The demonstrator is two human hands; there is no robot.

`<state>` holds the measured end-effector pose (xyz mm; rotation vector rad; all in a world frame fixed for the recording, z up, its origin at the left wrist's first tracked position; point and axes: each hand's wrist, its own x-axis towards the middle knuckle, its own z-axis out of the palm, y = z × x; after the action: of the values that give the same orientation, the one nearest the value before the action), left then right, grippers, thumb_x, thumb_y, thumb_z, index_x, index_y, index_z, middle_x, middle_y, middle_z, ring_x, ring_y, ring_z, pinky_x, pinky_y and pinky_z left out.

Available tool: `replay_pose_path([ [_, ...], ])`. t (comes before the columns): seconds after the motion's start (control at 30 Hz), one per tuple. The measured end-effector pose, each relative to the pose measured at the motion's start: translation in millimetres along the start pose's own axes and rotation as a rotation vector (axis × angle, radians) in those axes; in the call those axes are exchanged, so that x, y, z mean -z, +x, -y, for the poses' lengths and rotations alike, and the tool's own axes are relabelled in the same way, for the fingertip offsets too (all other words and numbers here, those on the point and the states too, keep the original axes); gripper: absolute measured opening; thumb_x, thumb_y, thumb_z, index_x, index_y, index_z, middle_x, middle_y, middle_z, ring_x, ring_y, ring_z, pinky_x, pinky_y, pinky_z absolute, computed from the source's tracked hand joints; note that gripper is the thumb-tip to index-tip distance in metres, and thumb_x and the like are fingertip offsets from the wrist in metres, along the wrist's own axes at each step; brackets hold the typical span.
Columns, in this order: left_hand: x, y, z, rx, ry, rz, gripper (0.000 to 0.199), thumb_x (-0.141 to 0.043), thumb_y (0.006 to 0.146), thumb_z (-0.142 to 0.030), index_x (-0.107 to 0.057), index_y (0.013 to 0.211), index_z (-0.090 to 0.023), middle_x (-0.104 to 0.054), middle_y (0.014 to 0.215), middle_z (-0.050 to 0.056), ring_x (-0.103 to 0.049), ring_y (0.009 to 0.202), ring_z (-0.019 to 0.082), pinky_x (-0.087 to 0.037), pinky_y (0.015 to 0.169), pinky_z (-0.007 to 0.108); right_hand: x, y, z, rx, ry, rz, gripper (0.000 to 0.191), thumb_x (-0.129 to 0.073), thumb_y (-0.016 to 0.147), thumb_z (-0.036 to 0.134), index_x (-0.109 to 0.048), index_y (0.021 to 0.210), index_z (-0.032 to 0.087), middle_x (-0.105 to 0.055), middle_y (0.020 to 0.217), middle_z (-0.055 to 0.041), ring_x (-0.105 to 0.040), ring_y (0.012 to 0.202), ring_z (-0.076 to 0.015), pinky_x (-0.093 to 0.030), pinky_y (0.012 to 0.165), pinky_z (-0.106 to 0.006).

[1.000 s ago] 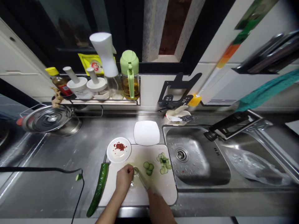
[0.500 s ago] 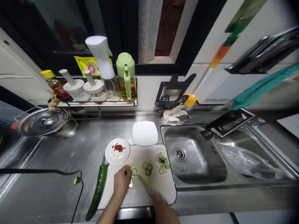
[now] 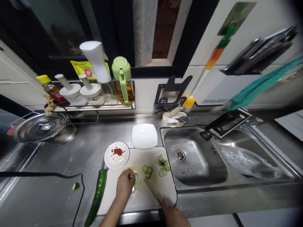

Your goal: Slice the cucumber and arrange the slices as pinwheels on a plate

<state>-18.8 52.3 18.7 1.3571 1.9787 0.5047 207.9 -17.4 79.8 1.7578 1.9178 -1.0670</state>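
Note:
My left hand (image 3: pixel 125 184) is over the cutting board (image 3: pixel 118 201), its fingertips pinched at a cucumber slice (image 3: pixel 136 176). My right hand (image 3: pixel 174 215) is closed on the handle of a knife (image 3: pixel 153 191), whose blade lies low over the board, its tip by a small group of slices (image 3: pixel 147 171). More slices (image 3: pixel 163 165) lie at the board's right. A long cucumber (image 3: pixel 96 197) rests along the left edge. Red pieces sit on a round white plate (image 3: pixel 117 163) at the upper left corner.
A square white plate (image 3: pixel 144 136) is behind the board. The sink (image 3: pixel 196 157) and its faucet (image 3: pixel 220 124) are at the right. A black cable (image 3: pixel 47 173) and a cucumber end (image 3: pixel 75 186) lie at the left; a lidded pot (image 3: pixel 44 127) stands behind them.
My right hand has moved right with the knife, and the blade is now apart from the slice by my left hand. The camera view has shifted slightly.

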Motion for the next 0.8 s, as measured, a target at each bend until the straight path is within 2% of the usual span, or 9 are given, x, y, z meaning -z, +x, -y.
replay_pose_path([
  [0.13,12.3,-1.9,5.4,0.049,-0.034,0.017,0.015,-0.051,0.079,-0.026,-0.058,0.067,-0.021,-0.061,0.06,-0.005,-0.058,0.059,0.012,-0.038,0.061,0.02,7.2,0.1,3.2,-0.009,-0.016,0.024,0.061,-0.029,0.074,-0.003,-0.054,0.125,0.019,-0.071,0.099,-0.014,-0.068,0.092,-0.0249,-0.05,0.07,-0.031],
  [0.3,37.2,-2.7,33.6,0.174,0.049,-0.065,0.017,-0.051,0.082,-0.035,-0.059,0.073,-0.023,-0.065,0.066,-0.003,-0.062,0.064,0.014,-0.042,0.064,0.022,8.6,2.5,3.1,-0.019,-0.049,0.039,0.063,-0.026,0.077,-0.005,-0.053,0.127,0.021,-0.071,0.098,-0.0129,-0.068,0.092,-0.0251,-0.051,0.069,-0.031],
  [0.37,41.2,-3.3,42.7,0.161,0.116,-0.085,0.016,-0.05,0.082,-0.034,-0.061,0.079,-0.023,-0.067,0.07,0.0,-0.063,0.066,0.017,-0.043,0.066,0.024,9.3,4.0,2.6,-0.032,-0.04,0.066,0.062,-0.025,0.076,-0.005,-0.053,0.125,0.021,-0.071,0.098,-0.0127,-0.068,0.092,-0.0263,-0.052,0.069,-0.033],
  [0.43,38.2,-3.5,44.1,0.086,0.161,-0.124,0.018,-0.05,0.082,-0.032,-0.063,0.088,-0.021,-0.069,0.081,0.004,-0.065,0.075,0.02,-0.046,0.073,0.028,9.7,5.7,1.5,-0.024,-0.017,0.092,0.062,-0.026,0.076,-0.004,-0.053,0.125,0.021,-0.071,0.098,-0.0131,-0.068,0.092,-0.027,-0.052,0.069,-0.034],
  [0.5,28.8,-1.9,36.4,-0.031,0.145,-0.141,0.024,-0.049,0.082,-0.029,-0.064,0.099,-0.019,-0.069,0.095,0.008,-0.065,0.088,0.023,-0.048,0.082,0.032,9.1,7.2,-0.1,-0.002,-0.006,0.103,0.064,-0.026,0.074,-0.004,-0.052,0.128,0.02,-0.071,0.099,-0.0146,-0.069,0.091,-0.0278,-0.052,0.07,-0.035],
  [0.6,8.8,5.8,12.6,-0.24,0.047,-0.05,0.035,-0.047,0.084,-0.024,-0.063,0.114,-0.018,-0.067,0.103,0.01,-0.062,0.098,0.022,-0.048,0.089,0.033,6.5,8.7,-1.8,0.003,-0.019,0.095,0.065,-0.028,0.073,-0.003,-0.052,0.129,0.018,-0.07,0.101,-0.017,-0.068,0.093,-0.0297,-0.052,0.071,-0.036],
  [0.67,-3.7,13.6,-4.4,-0.36,0.015,0.024,0.041,-0.045,0.084,-0.02,-0.06,0.122,-0.019,-0.065,0.103,0.01,-0.062,0.097,0.021,-0.05,0.089,0.033,5.7,9.1,-1.4,-0.02,-0.023,0.09,0.065,-0.029,0.072,-0.003,-0.052,0.13,0.019,-0.07,0.1,-0.0162,-0.068,0.094,-0.0297,-0.053,0.071,-0.036],
  [0.8,-18.9,26.4,-23.4,-0.49,0.039,0.12,0.043,-0.045,0.083,-0.014,-0.061,0.122,-0.022,-0.061,0.101,0.008,-0.061,0.094,0.019,-0.051,0.086,0.033,12.1,7.3,2.7,-0.035,-0.02,0.123,0.064,-0.027,0.074,-0.004,-0.05,0.129,0.019,-0.07,0.102,-0.0151,-0.068,0.095,-0.0295,-0.053,0.074,-0.039],
])
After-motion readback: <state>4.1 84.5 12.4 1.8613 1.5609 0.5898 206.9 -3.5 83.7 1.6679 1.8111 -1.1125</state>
